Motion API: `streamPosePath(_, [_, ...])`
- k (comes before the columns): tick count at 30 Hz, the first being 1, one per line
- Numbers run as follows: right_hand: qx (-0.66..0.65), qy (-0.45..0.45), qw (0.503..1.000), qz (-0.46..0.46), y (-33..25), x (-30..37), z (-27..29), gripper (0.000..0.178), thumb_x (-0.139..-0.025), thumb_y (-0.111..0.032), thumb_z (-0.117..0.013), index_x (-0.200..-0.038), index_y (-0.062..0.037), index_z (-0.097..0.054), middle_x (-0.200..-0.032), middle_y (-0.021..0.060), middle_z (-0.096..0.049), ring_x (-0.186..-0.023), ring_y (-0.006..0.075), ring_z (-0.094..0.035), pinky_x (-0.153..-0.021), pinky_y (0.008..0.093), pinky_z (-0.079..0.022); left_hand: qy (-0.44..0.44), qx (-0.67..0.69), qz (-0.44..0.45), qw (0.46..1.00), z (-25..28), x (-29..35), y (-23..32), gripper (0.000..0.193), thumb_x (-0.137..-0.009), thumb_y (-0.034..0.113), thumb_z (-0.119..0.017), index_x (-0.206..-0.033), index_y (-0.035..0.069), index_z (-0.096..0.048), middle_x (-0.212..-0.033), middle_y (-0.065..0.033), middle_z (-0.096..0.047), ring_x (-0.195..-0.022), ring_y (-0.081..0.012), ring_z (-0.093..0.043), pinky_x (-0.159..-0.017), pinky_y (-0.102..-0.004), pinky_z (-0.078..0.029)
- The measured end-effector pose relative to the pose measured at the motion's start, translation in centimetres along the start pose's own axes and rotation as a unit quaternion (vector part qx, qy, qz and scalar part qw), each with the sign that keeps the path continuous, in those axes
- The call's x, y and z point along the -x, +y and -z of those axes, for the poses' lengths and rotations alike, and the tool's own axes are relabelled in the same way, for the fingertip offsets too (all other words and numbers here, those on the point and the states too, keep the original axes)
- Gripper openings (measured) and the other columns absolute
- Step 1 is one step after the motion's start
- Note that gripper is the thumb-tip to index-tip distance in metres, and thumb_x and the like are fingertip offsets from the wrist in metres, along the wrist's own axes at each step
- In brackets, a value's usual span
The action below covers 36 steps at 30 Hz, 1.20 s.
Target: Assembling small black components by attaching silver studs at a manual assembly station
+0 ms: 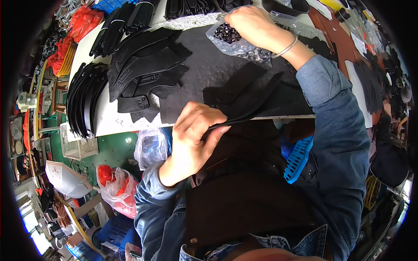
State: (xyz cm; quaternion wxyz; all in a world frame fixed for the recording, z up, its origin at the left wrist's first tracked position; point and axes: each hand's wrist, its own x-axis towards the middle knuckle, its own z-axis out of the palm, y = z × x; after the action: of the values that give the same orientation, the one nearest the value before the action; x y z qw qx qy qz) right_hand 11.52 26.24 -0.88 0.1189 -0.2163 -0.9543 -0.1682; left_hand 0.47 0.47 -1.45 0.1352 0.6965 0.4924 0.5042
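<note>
My left hand is at the near edge of the table, thumb and fingers closed on the end of a black leather strap. The strap runs away from me to the right over the dark work mat. My right hand is at a clear plastic bag of small dark metal snap parts. Its fingers curl together over the bag; whatever is between the fingertips is hidden. Another flat black leather piece lies on the mat beside the held strap.
Left of the mat lies a pile of curved black leather pieces, beside a stack of narrow black straps. Bundled straps stand at the far left. A black tray is beyond my right hand. Bags and crates crowd the floor.
</note>
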Motion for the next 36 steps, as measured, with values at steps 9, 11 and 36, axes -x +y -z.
streamPosePath(9, [-0.154, 0.189, 0.970, 0.011, -0.9, 1.5, 3.5, 0.006, -0.077, -0.008, -0.055, -0.072, -0.0063, -0.058, -0.071, 0.0089, -0.059, -0.073, 0.0267, -0.058, -0.063, 0.0335, -0.046, 0.011, -0.010, -0.021, 1.000, 0.0, -0.4, 0.3, 0.024, -0.062, -0.002, -0.073, -0.081, 0.004, -0.059, -0.079, -0.0061, -0.060, -0.074, -0.0225, -0.055, -0.062, -0.0316, -0.046])
streamPosePath(11, [-0.426, 0.063, 0.891, -0.143, -1.7, 2.0, 5.2, 0.006, -0.078, -0.005, -0.056, -0.073, -0.0029, -0.058, -0.072, 0.0108, -0.058, -0.071, 0.0261, -0.058, -0.063, 0.0329, -0.045, 0.016, -0.011, -0.036, 0.999, -0.1, -0.5, 0.1, 0.024, -0.062, -0.002, -0.073, -0.080, 0.004, -0.059, -0.078, -0.0063, -0.059, -0.073, -0.0226, -0.055, -0.061, -0.0315, -0.046])
streamPosePath(36, [-0.546, 0.118, 0.828, 0.055, -11.3, 10.1, 9.7, 0.027, -0.075, -0.020, -0.069, -0.084, 0.0006, -0.054, -0.079, 0.0106, -0.049, -0.060, 0.0273, -0.052, -0.054, 0.0345, -0.043, 0.054, 0.046, -0.008, 0.997, 0.5, -0.2, 2.0, 0.022, -0.066, -0.002, -0.074, -0.083, 0.000, -0.059, -0.079, -0.0102, -0.059, -0.067, -0.0199, -0.058, -0.059, -0.0284, -0.047])
